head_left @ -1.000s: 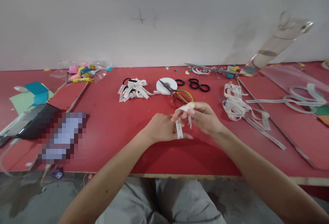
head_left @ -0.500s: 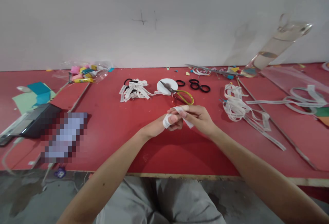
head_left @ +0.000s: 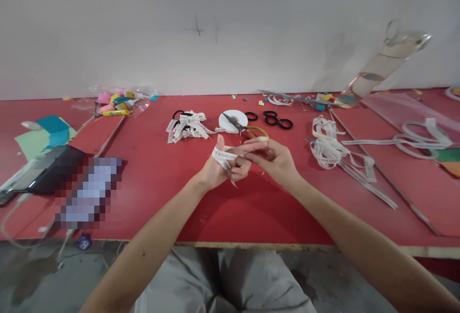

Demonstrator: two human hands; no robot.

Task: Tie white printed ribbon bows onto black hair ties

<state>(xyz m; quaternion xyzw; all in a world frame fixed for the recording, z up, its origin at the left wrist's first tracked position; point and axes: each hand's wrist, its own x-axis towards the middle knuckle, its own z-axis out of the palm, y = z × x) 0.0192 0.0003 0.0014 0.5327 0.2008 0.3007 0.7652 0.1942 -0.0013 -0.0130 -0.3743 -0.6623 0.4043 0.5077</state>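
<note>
"Where's the white ribbon (head_left: 224,155)?"

"Up in the air, over the red table (head_left: 266,217). It goes across the left hand (head_left: 212,174), round by the thumb, and a thin tail hangs under the fingers."

"Is that hand open?"

"Only partly. The thumb sticks up, but the other fingers are curled in on the ribbon."

"And the right hand (head_left: 278,159)?"

"Its thumb and fingers are almost together, right by the ribbon. I can't tell if they pinch it."

"What could go wrong?"

"The loop could pop off the thumb — if the thumb bends down, or the right hand pulls too hard. If the curled fingers let go, the tail could slip and the ribbon could twist."

"Anything else?"

"The scissors (head_left: 257,131) lie partly on the white roll (head_left: 232,114), with their handles close behind the right fingers. A big push forward could bump them."
</note>
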